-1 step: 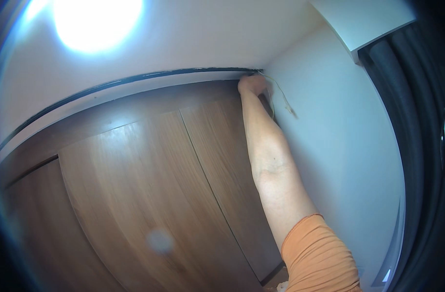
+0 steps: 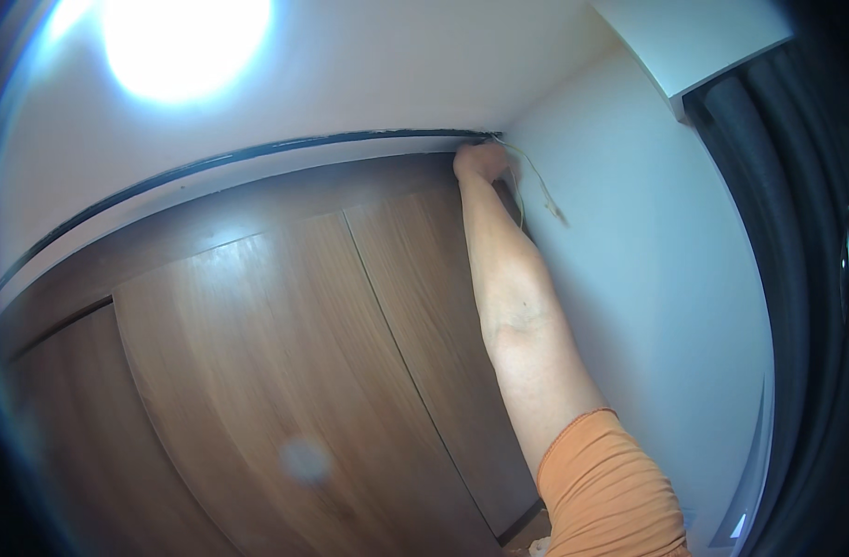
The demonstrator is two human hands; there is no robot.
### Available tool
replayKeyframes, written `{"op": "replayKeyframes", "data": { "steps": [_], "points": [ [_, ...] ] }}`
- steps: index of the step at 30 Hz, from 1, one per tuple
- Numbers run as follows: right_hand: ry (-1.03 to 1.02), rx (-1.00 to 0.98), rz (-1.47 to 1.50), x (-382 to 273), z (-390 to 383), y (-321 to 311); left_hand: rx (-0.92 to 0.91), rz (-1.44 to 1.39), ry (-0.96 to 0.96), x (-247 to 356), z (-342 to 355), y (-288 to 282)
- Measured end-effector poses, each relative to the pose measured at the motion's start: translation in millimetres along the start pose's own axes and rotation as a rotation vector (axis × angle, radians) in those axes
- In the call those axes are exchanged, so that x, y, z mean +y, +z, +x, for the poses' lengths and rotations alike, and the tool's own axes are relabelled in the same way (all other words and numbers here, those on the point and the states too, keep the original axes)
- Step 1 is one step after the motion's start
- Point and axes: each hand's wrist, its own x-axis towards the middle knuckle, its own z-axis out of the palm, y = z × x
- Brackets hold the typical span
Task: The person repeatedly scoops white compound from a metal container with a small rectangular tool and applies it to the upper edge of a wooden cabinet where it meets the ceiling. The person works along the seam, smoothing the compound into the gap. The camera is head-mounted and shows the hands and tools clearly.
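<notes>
My right hand is raised at the end of my outstretched arm, up in the corner where the ceiling, wardrobe and wall come together. It is at the right end of a dark strip that runs along the ceiling edge. Its fingers look curled, but the hand itself hides most of them and whatever they hold. A thin pale wire comes out by the hand and hangs against the wall, with a small piece at its loose end. Another length of wire drops just below the hand. My left hand is out of view.
A tall brown wood-grain wardrobe fills the left and middle. The pale wall stands close on its right, then a dark curtain under a white box-like ledge. A bright light glares on the ceiling.
</notes>
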Motion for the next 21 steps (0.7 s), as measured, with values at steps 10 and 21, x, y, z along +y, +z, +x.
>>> {"op": "replayKeyframes", "data": {
  "steps": [10, 21],
  "points": [
    [-0.092, -0.074, -0.034, -5.5, -5.4, -6.2, 0.015, 0.024, 0.002, 5.4, -5.7, 4.6],
    [-0.155, -0.103, -0.055, -1.8, -5.2, -3.0, 0.038, 0.045, 0.001, 7.1, -13.6, 4.7]
  ]
}}
